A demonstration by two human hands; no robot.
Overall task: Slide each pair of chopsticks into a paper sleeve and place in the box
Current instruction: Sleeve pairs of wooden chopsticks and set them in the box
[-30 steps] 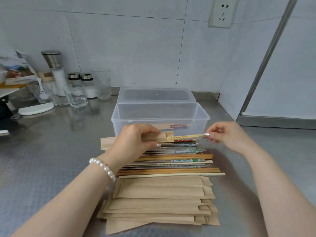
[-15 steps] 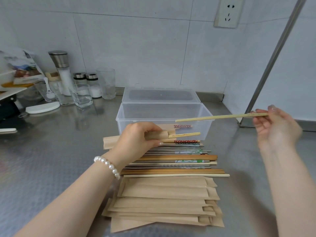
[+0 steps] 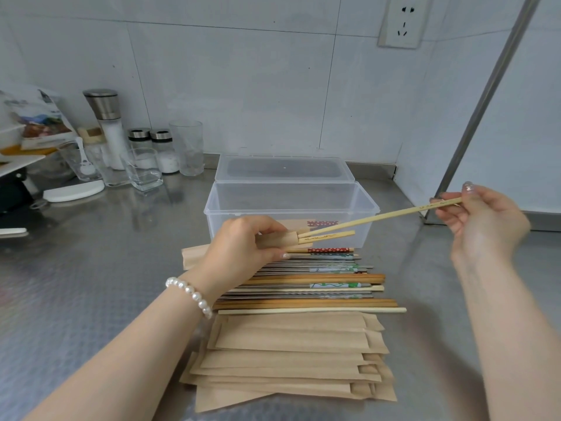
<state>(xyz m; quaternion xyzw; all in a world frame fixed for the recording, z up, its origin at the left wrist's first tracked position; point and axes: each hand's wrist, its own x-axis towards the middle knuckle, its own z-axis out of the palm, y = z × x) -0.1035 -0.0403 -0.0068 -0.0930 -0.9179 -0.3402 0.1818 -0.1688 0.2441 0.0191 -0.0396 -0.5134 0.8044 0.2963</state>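
We grip the paper sleeve (image 3: pixel 274 240) in our left hand (image 3: pixel 243 247), one chopstick already in, our right hand (image 3: pixel 482 220) pinching the second chopstick (image 3: pixel 379 218) at its mouth, where a skewed tip could tear the paper before the box (image 3: pixel 291 208) beyond.

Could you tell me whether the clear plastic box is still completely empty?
No, the box already holds one filled paper sleeve, its patterned chopstick ends showing through the front wall.

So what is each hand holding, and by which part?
Left hand grips the paper sleeve near its open mouth; right hand pinches the bamboo chopstick at its thick end.
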